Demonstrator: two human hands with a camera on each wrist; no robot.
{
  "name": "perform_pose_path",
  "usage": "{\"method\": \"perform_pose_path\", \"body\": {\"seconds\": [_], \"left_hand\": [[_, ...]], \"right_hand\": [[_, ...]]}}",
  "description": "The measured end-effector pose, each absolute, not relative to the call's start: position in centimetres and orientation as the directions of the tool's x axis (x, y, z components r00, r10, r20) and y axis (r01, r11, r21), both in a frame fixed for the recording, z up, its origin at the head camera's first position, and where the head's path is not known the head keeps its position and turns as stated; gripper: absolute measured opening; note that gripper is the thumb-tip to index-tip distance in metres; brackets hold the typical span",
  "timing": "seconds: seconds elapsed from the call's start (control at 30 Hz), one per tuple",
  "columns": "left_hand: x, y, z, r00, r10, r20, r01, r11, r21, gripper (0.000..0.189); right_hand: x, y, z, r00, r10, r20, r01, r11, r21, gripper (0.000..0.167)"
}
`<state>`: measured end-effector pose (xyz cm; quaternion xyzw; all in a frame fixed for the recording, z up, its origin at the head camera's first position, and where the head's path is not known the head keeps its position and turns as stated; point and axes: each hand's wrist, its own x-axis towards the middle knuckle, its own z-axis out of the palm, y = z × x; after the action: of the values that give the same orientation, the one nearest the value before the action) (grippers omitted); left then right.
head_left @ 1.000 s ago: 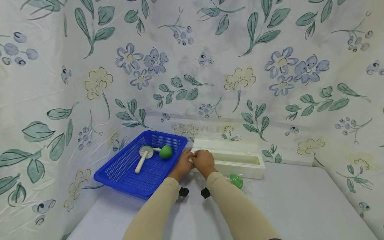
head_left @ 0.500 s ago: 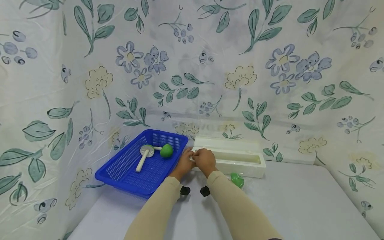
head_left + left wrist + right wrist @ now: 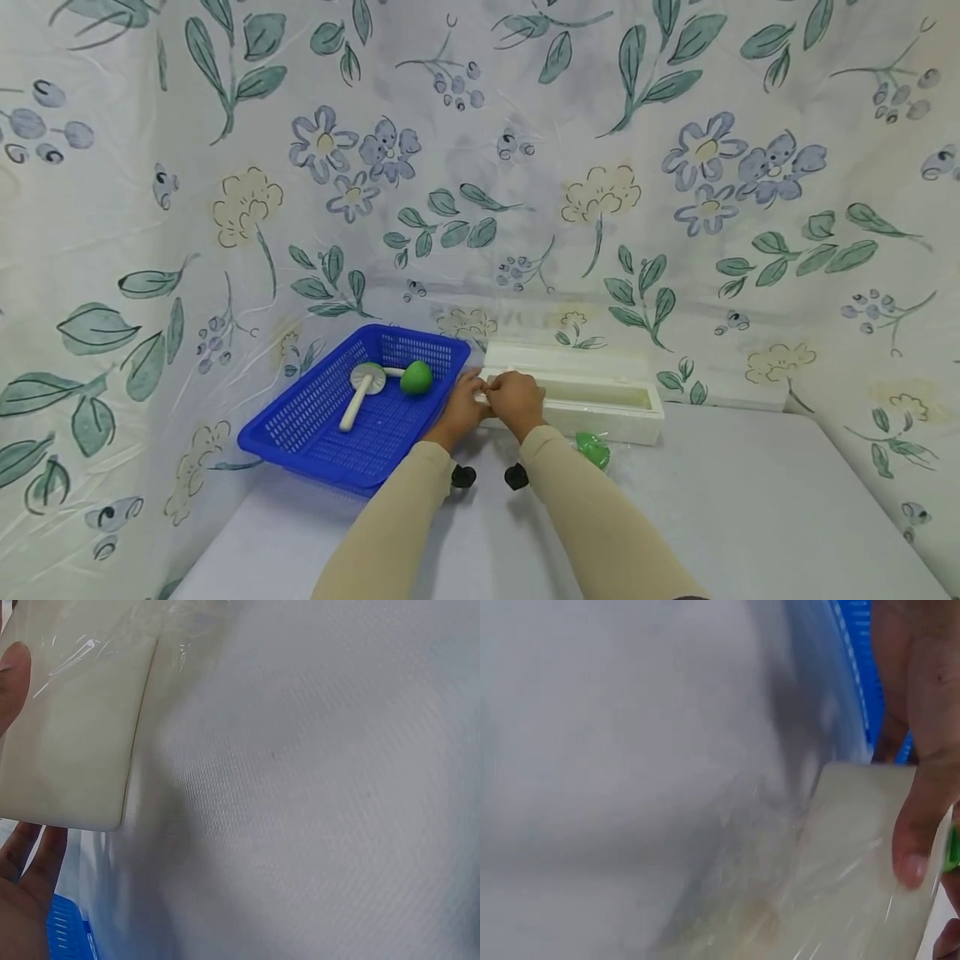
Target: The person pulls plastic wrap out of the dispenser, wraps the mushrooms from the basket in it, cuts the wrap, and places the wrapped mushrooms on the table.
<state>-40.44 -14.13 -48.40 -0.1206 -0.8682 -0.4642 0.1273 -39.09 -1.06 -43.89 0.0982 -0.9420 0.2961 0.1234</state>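
In the head view, both hands meet at the left end of a long white box [image 3: 607, 422], whose lid [image 3: 562, 358] stands raised behind it. The right hand [image 3: 517, 400] grips the box's near wall, its thumb [image 3: 915, 847] flat on the outer face in the right wrist view. Beside its curled fingers a small green thing [image 3: 952, 851] shows, mostly hidden. The left hand [image 3: 461, 412] lies at the box's left end. In the left wrist view its two visible fingers [image 3: 45, 862] touch that end; the rest is hidden. Clear plastic film [image 3: 105, 652] covers part of the box.
A blue plastic basket [image 3: 258, 439] stands left of the hands. In it lie a white-handled piece with a round ribbed disc [image 3: 368, 377] and another with a green domed head [image 3: 416, 378]. A green object [image 3: 592, 450] in clear plastic lies before the box on the white table [image 3: 750, 500].
The right hand has shifted very slightly to the right at the box's end. The left hand, basket and box stay where they were.
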Motion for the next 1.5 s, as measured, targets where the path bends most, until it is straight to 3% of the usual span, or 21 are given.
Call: {"method": "perform_pose_path", "body": {"seconds": [0.17,0.4,0.63,0.83,1.27,1.5], "left_hand": [[-40.5,-14.0,-48.5,-0.950,0.069,0.303,0.292,0.536,0.792,0.026],[-40.4,-13.9,-48.5,-0.949,0.076,0.305,0.296,0.545,0.785,0.030],[-40.4,-13.9,-48.7,-0.945,0.083,0.315,0.306,0.557,0.772,0.036],[-40.5,-13.6,-48.5,-0.944,0.078,0.320,0.306,0.570,0.762,0.037],[-40.8,-13.7,-48.5,-0.952,0.072,0.296,0.286,0.546,0.788,0.036],[-40.6,-13.9,-48.6,-0.932,0.099,0.349,0.347,0.522,0.779,0.038]], "right_hand": [[-39.3,-0.3,-44.0,-0.944,-0.152,0.294,-0.268,0.871,-0.411,0.015],[-39.1,0.8,-44.0,-0.901,-0.311,0.303,-0.357,0.928,-0.109,0.009],[-38.6,2.0,-43.9,-0.872,-0.378,0.312,-0.409,0.912,-0.037,0.011],[-38.9,3.7,-44.2,-0.842,-0.467,0.271,-0.455,0.884,0.110,0.015],[-39.2,9.1,-44.0,-0.818,-0.520,0.245,-0.504,0.854,0.131,0.011],[-39.5,11.9,-44.6,-0.800,-0.534,0.272,-0.520,0.844,0.128,0.009]]}}
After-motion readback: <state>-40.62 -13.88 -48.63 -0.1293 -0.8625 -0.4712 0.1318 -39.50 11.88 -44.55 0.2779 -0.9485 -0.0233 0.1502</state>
